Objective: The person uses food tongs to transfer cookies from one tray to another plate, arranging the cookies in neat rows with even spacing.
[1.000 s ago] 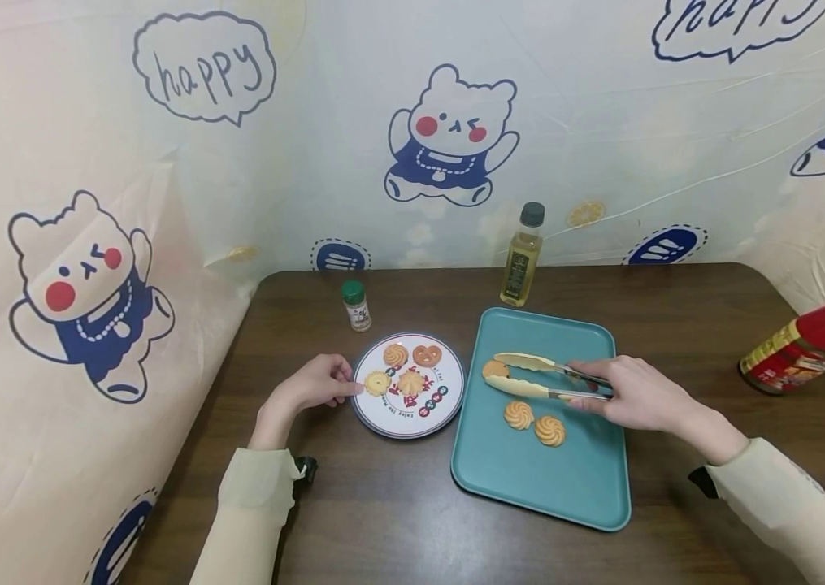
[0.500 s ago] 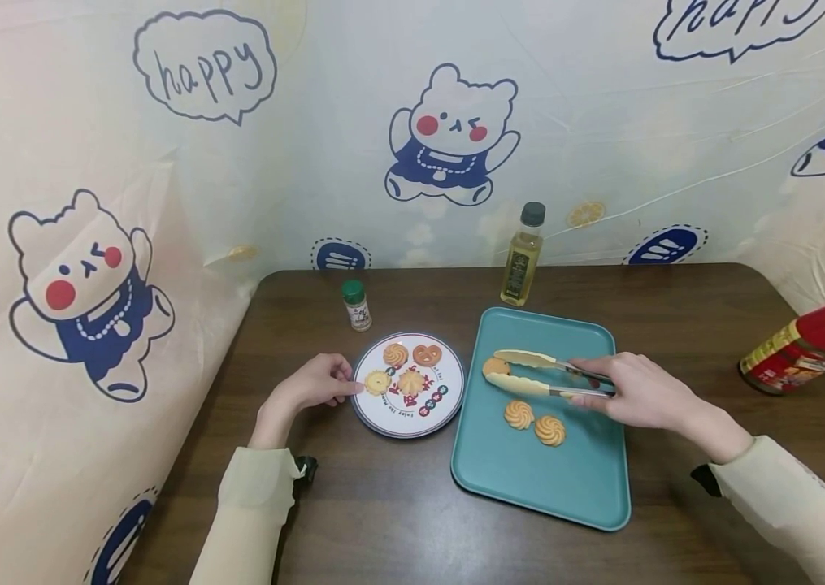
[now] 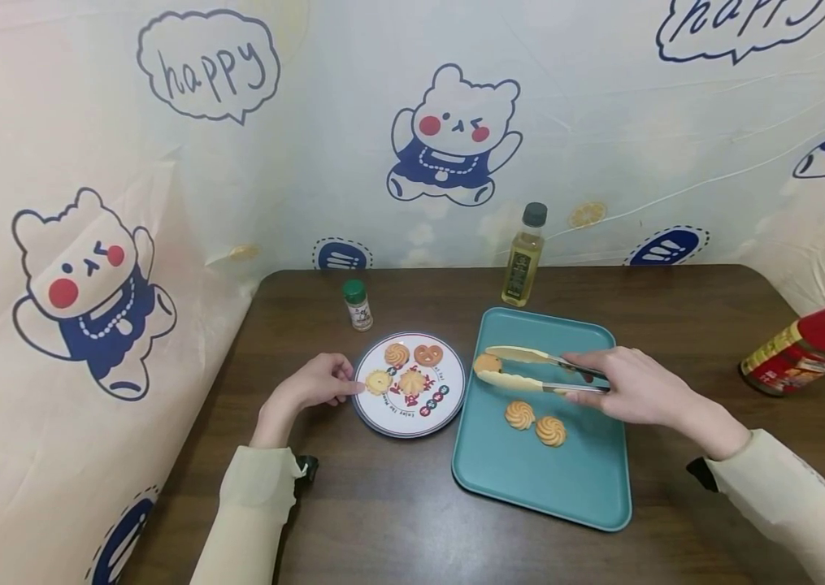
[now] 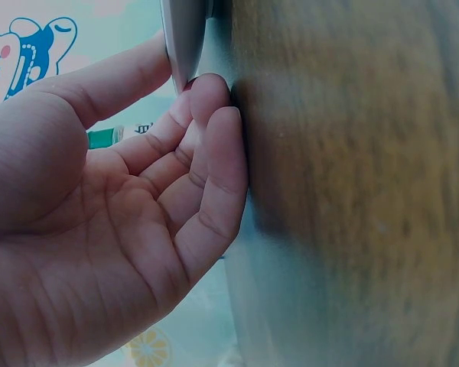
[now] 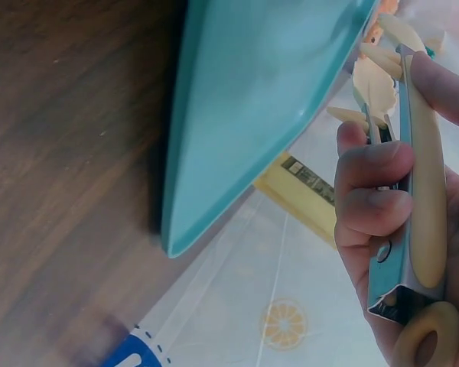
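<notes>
Left hand (image 3: 319, 380) pinches the rim of a round white plate (image 3: 383, 414) between thumb and finger; right hand (image 3: 631, 386) grips a pair of tongs (image 3: 525, 383), whose tips sit on either side of a cookie (image 3: 488, 363) near the left edge of a teal tray (image 3: 536, 487), though whether it is lifted cannot be told; two swirled cookies (image 3: 519, 415) lie on the tray, nearer the person; four more cookies (image 3: 412, 383) rest on the plate.
</notes>
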Action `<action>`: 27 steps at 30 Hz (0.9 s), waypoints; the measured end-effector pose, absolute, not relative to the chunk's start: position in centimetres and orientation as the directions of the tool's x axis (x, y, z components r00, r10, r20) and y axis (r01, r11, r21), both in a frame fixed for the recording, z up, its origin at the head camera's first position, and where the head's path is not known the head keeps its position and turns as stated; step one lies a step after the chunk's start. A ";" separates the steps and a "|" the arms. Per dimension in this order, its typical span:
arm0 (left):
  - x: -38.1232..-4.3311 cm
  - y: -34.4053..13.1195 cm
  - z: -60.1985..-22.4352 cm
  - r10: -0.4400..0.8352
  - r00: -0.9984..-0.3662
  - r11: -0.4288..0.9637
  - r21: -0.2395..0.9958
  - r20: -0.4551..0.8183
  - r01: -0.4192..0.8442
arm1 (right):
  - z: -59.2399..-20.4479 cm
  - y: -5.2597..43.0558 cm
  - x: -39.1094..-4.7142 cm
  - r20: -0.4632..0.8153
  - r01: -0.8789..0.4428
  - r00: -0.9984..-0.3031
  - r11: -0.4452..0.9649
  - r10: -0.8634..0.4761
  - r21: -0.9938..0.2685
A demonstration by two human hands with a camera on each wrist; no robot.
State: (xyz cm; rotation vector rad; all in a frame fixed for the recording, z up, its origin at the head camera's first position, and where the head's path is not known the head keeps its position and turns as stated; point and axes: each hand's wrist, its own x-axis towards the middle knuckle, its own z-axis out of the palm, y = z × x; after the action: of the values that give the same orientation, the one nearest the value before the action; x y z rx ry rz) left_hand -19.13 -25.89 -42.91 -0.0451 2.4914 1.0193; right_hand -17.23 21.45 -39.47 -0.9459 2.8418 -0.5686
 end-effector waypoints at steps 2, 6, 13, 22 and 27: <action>-19.1 -25.9 -42.9 0.137 -0.901 0.729 0.658 -0.411 -0.190 | -39.4 21.3 -17.2 0.030 -0.562 -0.802 0.737 -0.596 -0.377; -19.1 -25.8 -42.9 0.131 -0.902 0.728 0.657 -0.410 -0.193 | -39.3 20.7 -17.3 0.033 -0.570 -0.796 0.730 -0.604 -0.376; -19.2 -25.8 -43.0 0.125 -0.903 0.729 0.655 -0.411 -0.198 | -39.2 19.5 -17.6 0.049 -0.600 -0.777 0.714 -0.627 -0.361; -19.1 -25.8 -43.0 0.145 -0.902 0.728 0.661 -0.408 -0.182 | -39.2 17.8 -18.0 0.042 -0.626 -0.755 0.699 -0.655 -0.346; -19.1 -25.8 -42.9 0.143 -0.902 0.725 0.663 -0.408 -0.186 | -38.7 17.0 -18.1 0.031 -0.629 -0.748 0.692 -0.663 -0.353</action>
State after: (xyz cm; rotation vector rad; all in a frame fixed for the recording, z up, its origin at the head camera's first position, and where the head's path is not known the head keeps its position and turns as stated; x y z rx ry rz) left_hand -19.11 -25.84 -42.93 -0.0328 2.4927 1.0242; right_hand -18.15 16.98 -38.74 -1.0720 2.7984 -0.5283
